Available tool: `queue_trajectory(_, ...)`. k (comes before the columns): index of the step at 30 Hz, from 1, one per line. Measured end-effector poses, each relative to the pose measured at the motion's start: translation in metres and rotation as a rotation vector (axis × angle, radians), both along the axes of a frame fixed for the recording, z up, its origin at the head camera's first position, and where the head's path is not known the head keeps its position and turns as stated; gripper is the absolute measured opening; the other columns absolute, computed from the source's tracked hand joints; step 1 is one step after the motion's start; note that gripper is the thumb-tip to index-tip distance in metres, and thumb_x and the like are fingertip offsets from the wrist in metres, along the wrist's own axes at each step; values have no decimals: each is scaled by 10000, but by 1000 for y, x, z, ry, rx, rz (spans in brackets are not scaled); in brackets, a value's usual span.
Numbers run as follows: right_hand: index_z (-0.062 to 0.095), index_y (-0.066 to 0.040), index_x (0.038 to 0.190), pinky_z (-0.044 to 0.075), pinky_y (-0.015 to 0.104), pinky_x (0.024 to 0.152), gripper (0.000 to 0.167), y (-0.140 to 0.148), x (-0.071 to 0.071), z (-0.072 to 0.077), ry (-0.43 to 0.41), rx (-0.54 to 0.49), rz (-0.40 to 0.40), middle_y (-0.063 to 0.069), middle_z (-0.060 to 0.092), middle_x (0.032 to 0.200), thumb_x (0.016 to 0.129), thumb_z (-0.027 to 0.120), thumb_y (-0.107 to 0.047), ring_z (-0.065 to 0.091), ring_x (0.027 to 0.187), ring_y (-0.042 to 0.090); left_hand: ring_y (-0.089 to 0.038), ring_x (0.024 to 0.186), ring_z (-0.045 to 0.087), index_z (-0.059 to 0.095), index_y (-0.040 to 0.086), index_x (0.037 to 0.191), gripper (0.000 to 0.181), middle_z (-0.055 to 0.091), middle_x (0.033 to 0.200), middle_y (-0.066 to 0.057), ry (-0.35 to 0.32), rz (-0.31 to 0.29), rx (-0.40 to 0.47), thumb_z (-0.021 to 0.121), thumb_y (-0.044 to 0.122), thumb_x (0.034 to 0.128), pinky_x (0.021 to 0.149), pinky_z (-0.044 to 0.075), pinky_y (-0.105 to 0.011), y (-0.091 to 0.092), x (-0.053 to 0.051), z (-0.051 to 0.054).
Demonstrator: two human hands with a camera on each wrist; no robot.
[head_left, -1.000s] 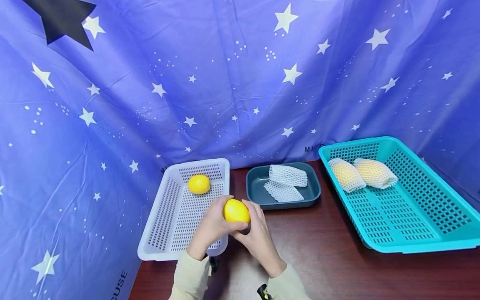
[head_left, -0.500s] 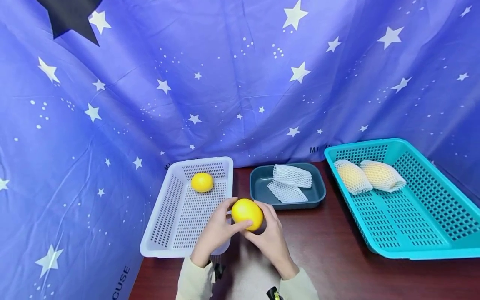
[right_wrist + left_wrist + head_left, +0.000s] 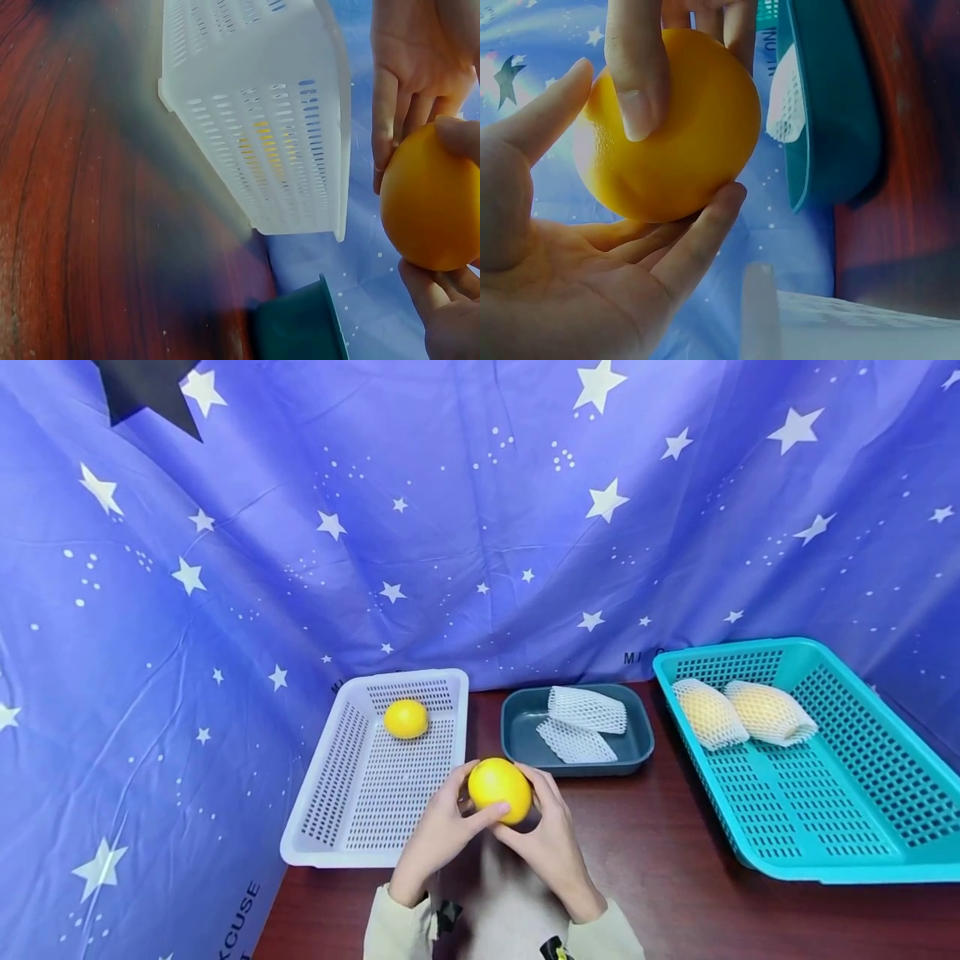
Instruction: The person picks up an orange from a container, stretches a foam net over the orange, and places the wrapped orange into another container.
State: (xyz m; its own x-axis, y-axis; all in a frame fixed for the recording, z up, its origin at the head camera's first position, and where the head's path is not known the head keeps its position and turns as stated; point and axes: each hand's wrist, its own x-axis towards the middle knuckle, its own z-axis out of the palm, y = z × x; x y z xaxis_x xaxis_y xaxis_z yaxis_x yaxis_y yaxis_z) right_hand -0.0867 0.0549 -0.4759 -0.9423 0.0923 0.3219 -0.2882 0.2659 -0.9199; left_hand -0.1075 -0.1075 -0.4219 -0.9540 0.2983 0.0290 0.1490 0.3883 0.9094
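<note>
Both hands hold one smooth yellow fruit (image 3: 499,788) in the air, in front of the dark tray. It looks more orange in the wrist views, and its exact kind is unclear. The left hand (image 3: 438,833) grips its left side, with the thumb lying over the near face. On the opposite side, the right hand (image 3: 553,852) curves its fingers round the fruit, its thumb low at the near edge. A second yellow fruit (image 3: 406,719) lies at the far end of the white basket (image 3: 303,850), just left of the hands.
Two white foam net sleeves (image 3: 587,708) lie in the dark teal tray (image 3: 517,767) behind the hands. To the right, a turquoise basket (image 3: 795,868) holds two net-wrapped fruits (image 3: 765,712). A blue star-printed curtain (image 3: 450,543) rises behind the dark red-brown table (image 3: 675,893).
Both hands, still holding the fruit, have shifted slightly right and away from the white basket. The fruit has turned a little between the fingers. The head view has shifted slightly.
</note>
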Motion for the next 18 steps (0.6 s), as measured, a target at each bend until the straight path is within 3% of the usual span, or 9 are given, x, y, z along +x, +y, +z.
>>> queue_trajectory(8, 506, -194, 1409, 477, 446, 1034, 818, 9, 4, -5, -49, 55, 28, -47, 537, 1343, 700, 915, -189, 537, 1184, 120, -268, 1163, 585, 450, 29, 1432, 715, 579, 1333, -131, -16, -4, -19, 765, 344, 873, 1005, 512, -442, 3, 5, -3)
queue_trajectory(18, 495, -117, 1399, 472, 480, 1032, 825, 21, 9, -18, -73, 136, 51, -6, 555, 1326, 688, 912, -137, 550, 1169, 151, -312, 1156, 621, 459, -36, 1401, 658, 587, 1319, -181, 16, -70, 23, 761, 241, 886, 962, 540, -377, 9, 9, -18)
